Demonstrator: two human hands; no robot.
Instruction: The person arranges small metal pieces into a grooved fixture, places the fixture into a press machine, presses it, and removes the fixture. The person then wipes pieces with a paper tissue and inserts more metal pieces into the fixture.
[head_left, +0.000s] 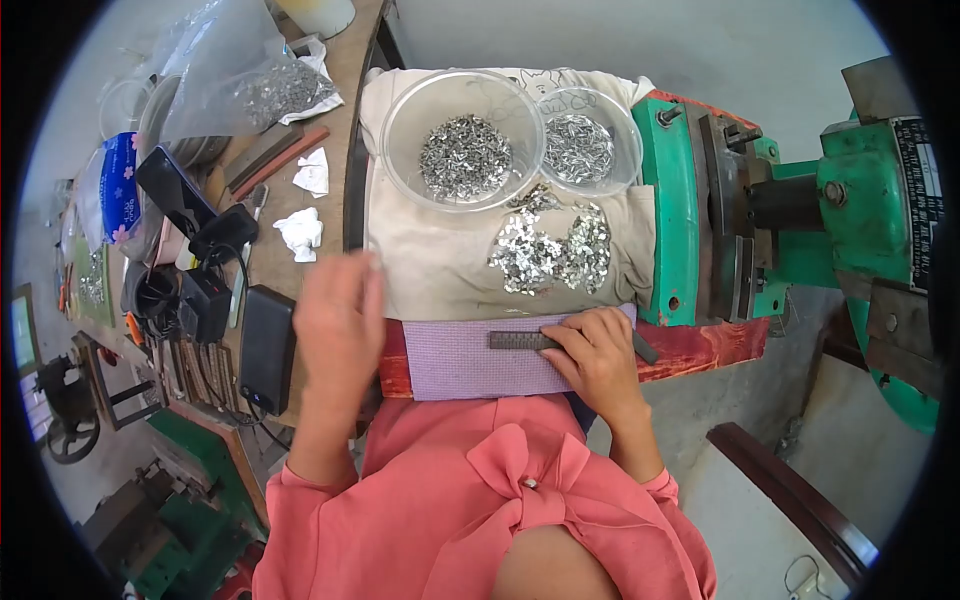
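Note:
My right hand (598, 358) rests on the purple mat (450, 360), its fingers closed on the right part of a dark, flat, ruler-like bar (512, 340). My left hand (342, 305) is raised at the left edge of the beige cloth (410, 270) and blurred; whether it holds anything cannot be made out. Shiny metal pieces (540, 250) lie in a loose pile on the cloth, beyond the mat. Behind them stand a large clear tub (397, 140) and a smaller one (628, 150), each with small metal parts inside.
A green machine (672, 230) stands at the right of the cloth. On the wooden bench (272, 260) at the left are a black power bank (266, 350), a phone (175, 188), crumpled white paper (300, 234), cables and a plastic bag (215, 80).

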